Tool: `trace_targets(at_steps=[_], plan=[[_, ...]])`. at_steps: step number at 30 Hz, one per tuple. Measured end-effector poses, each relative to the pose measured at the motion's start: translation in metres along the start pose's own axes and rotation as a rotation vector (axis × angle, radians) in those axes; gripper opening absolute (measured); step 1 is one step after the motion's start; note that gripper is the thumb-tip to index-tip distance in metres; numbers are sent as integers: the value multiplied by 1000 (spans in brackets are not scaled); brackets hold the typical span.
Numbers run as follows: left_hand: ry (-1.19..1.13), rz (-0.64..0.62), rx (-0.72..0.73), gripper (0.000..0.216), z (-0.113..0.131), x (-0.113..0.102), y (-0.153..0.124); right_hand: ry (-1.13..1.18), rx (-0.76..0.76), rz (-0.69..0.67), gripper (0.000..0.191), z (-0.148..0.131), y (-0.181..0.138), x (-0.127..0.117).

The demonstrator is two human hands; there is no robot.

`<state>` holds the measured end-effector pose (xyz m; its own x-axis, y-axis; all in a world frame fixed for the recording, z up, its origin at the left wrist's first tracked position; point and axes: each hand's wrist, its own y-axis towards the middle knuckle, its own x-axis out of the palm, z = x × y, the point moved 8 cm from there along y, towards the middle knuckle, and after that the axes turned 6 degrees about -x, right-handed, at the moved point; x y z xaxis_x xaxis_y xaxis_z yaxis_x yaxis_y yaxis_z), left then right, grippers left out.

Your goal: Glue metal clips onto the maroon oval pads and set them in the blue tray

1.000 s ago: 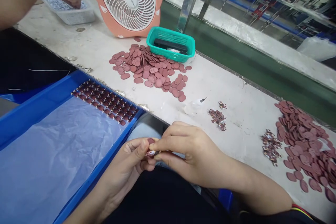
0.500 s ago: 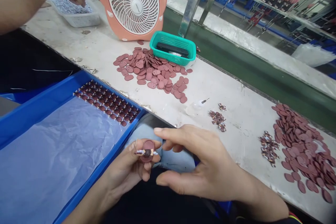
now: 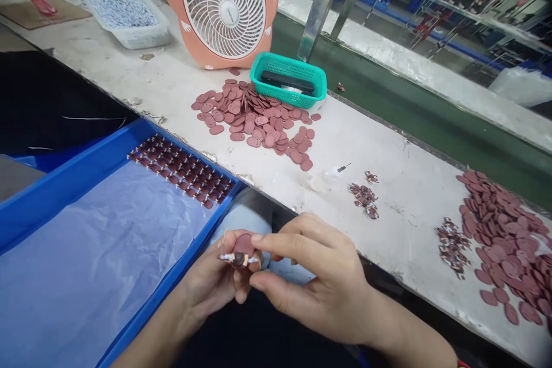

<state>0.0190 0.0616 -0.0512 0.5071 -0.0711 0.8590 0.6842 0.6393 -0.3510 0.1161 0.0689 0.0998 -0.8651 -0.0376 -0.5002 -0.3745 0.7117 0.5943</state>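
Observation:
My left hand (image 3: 209, 273) is shut on a maroon oval disc (image 3: 244, 245) with a small figure-shaped charm (image 3: 238, 259) lying across it. My right hand (image 3: 317, 279) comes in from the right, its index finger and thumb spread on either side of the disc's right edge. Its fingertips are very close to the disc, but I cannot tell whether they touch it. Part of the disc and charm is hidden behind my fingers.
On the white bench lie heaps of maroon ovals (image 3: 252, 115) (image 3: 504, 244) and small charm clusters (image 3: 452, 247). Rows of assembled pieces (image 3: 181, 169) sit in a blue tray (image 3: 107, 184). A pink fan (image 3: 224, 6), teal basket (image 3: 288, 79) and white parts tray (image 3: 127, 20) stand behind.
My right hand has closed in from its wider spread toward the disc. The left hand still holds the disc. The other person's arm has left the upper left, showing the white tray.

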Motion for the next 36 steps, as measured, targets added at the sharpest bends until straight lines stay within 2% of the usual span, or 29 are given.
trace_targets(at_steps=[5, 8, 11, 13, 15, 17, 22, 25, 27, 29, 32, 34, 36], plan=[[43, 13, 17, 36, 6, 3, -1, -17, 4, -10, 17, 2, -2, 12], [100, 44, 7, 43, 8, 2, -1, -20, -5, 2, 12, 5, -3, 16], [141, 188, 61, 55, 14, -9, -4, -109, -37, 76, 9, 8, -5, 15], [166, 358, 231, 54, 27, -19, -12, -255, -91, 112, 11, 9, -7, 17], [225, 506, 439, 44, 42, -24, -24, -418, -167, 132, 16, 10, -9, 22], [299, 576, 564, 37, 51, -23, -30, -530, -240, 138, 20, 10, -11, 28], [369, 664, 581, 28, 51, -18, -28, -581, -275, 112, 18, 15, -12, 42], [415, 723, 538, 31, 49, -26, -29, -581, -280, 95, 17, 9, -15, 46], [526, 834, 518, 34, 56, -46, -36, -544, -370, 108, 10, -5, -22, 45], [669, 1000, 517, 38, 69, -77, -50, -506, -435, 138, 11, -15, -31, 38], [807, 1183, 471, 40, 93, -137, -65, -516, -359, 107, 13, -10, -42, 26], [962, 1225, 377, 34, 104, -172, -63, -528, -294, 71, 7, 2, -48, 19], [1134, 1202, 245, 24, 109, -197, -51, -526, -258, 80, 7, 12, -54, 11]])
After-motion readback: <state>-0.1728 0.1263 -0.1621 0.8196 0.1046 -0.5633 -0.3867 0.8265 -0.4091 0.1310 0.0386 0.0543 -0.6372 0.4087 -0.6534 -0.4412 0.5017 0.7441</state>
